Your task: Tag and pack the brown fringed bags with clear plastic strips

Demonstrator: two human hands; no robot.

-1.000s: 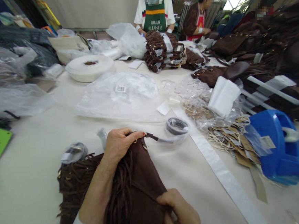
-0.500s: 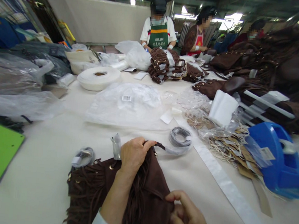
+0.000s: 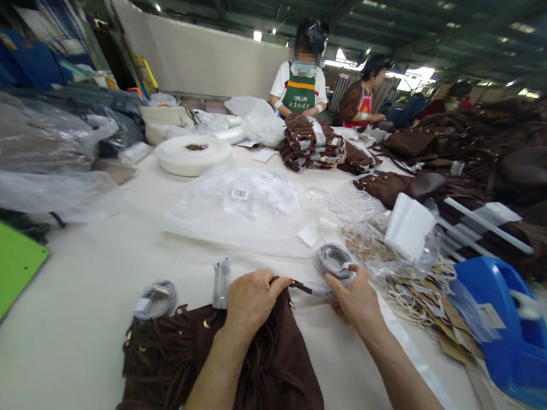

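Fringe (image 3: 157, 360) falls over the dark brown bag (image 3: 301, 371) we hold at the near side of a pale worktable (image 3: 85, 316), its upper edge, set with gold eyelets (image 3: 206, 323), pointing away from us. That edge slants from lower left to upper right, and a short strap end (image 3: 301, 287) juts rightward at its far corner. The lower part runs past the bottom of the frame, so we cannot tell the bag's long axis. Our left hand (image 3: 254, 301) is closed on the upper edge near that corner. Our right hand (image 3: 356, 297) is at a grey coil (image 3: 334, 260), thumb and fingers by its near right rim; we cannot tell whether they are closed on it. The coil lies with its ring facing up, just beyond the strap end. A 2nd coil (image 3: 156, 300) sits by the bag's left corner, and a clear plastic roll (image 3: 221, 284) stands upright between the 2. Across from us, 3 co-workers (image 3: 301, 93) appear behind stacked brown bags (image 3: 311, 145).
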